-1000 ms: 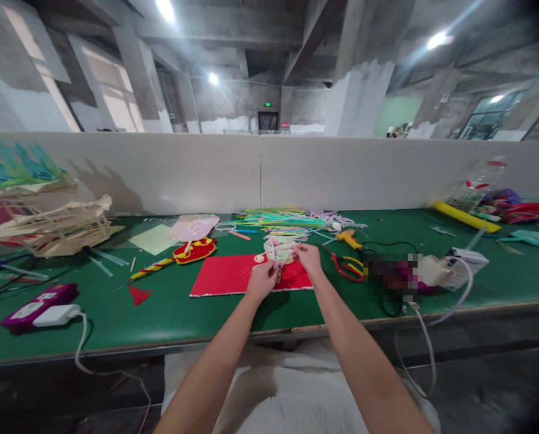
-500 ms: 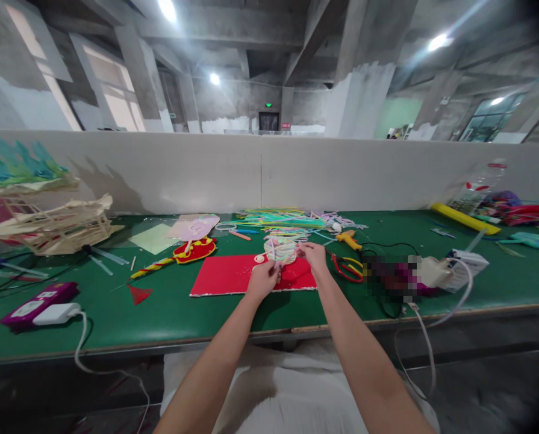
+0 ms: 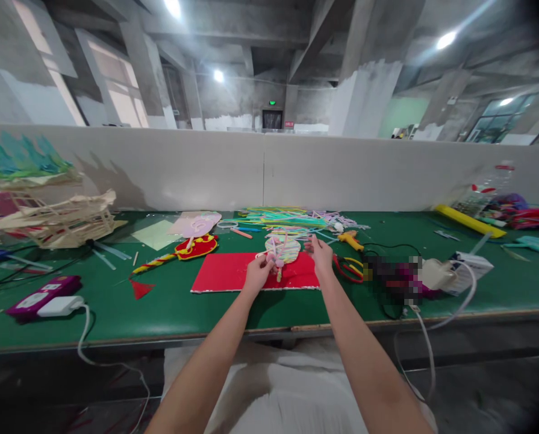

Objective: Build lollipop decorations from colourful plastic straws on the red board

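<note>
One left hand (image 3: 258, 271) pinches the pastel piece (image 3: 289, 252) over the back edge of the red board (image 3: 221, 274), so loose fingers could let it twist, and can't tell if the right hand (image 3: 322, 253) holds anything.

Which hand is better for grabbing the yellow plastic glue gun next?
Probably the right hand: it's nearer the yellow plastic glue gun, while the left hand is busy at the round pastel-striped craft piece.

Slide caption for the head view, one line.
Left hand holds a pastel-striped craft piece over a red board, right hand beside it.
</note>
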{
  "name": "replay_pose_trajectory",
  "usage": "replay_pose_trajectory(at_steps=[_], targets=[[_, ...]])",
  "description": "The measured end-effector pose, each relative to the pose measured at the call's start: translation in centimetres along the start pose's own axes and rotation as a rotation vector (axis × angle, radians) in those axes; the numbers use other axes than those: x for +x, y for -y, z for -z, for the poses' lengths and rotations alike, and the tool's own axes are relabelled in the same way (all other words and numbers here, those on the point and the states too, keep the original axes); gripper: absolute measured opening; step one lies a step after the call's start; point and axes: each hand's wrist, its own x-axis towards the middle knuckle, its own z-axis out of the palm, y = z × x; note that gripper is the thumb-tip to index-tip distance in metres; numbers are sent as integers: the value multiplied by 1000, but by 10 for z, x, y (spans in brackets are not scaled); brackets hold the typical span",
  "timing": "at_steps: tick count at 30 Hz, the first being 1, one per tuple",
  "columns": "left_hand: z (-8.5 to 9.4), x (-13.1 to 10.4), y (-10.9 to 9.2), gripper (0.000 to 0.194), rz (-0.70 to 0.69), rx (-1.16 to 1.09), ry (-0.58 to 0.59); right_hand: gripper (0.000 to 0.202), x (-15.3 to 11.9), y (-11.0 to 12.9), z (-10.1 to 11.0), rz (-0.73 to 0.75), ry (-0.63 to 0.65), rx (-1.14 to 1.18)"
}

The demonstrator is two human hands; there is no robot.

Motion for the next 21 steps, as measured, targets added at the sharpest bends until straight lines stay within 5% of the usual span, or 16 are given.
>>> replay_pose_trajectory(at_steps=[8, 21], targets=[[0, 2, -1, 27, 70, -176, 3, 39, -30, -16, -26, -11, 196, -31], [0, -3, -1, 20, -161, 444, -103, 46, -61, -17, -41, 131, 385, -468]])
